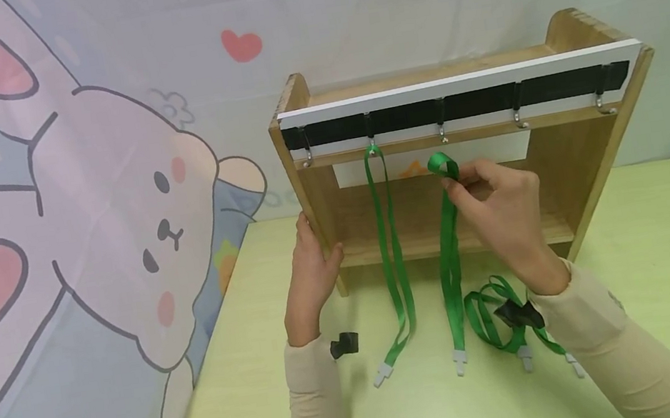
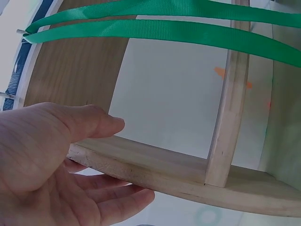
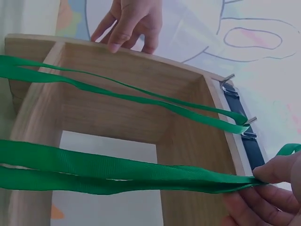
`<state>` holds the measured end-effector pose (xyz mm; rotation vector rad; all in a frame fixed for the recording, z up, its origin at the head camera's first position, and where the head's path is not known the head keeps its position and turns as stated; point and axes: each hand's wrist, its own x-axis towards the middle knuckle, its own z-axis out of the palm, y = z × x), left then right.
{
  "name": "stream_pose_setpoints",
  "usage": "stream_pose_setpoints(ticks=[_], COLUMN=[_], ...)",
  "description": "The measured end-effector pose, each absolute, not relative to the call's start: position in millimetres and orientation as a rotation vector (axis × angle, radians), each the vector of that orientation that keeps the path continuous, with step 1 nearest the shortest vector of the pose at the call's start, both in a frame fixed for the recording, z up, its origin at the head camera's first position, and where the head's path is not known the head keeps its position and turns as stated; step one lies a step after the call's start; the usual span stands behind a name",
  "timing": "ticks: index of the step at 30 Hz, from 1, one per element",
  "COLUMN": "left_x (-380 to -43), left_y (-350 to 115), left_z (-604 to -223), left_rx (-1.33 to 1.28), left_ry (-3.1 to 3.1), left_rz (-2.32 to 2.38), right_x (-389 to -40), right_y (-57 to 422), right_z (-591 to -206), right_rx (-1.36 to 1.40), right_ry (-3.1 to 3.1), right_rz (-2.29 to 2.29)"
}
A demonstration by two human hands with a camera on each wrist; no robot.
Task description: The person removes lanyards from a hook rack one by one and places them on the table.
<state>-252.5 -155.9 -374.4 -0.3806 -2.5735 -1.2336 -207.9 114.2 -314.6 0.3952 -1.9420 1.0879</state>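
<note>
My right hand (image 1: 506, 205) pinches a green lanyard (image 1: 450, 271) just below its top loop, close under the middle hook (image 1: 443, 131). The strap hangs down to a pale clip (image 1: 460, 361). Another green lanyard (image 1: 400, 279) hangs by its loop from the second hook (image 1: 372, 142) from the left. With its thumb inside and its fingers outside, my left hand (image 2: 61, 160) grips the side panel (image 2: 141, 165) of the wooden shelf (image 1: 442, 229). In the right wrist view the held strap (image 3: 117, 165) runs across the shelf's opening.
More green lanyards (image 1: 488, 323) lie loosely coiled on the pale table (image 1: 430, 411), partly behind the right wrist. A white board with a black strip (image 1: 478, 103) carries several hooks along the shelf's upper front. Behind it hangs a cloth backdrop (image 1: 385, 21) with a cartoon rabbit.
</note>
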Motion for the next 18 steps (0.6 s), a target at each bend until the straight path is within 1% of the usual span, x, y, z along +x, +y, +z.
stream_pose_setpoints(ticks=[18], left_x=[-252.0], left_y=[-155.4], left_z=[-374.3], left_rx=[-0.367], left_ry=[-2.591], left_rz=[-1.222], right_x=[-200.8], right_y=[112.0], right_z=[-355.6], right_rx=[0.324], right_ry=[-2.141], right_rz=[1.317])
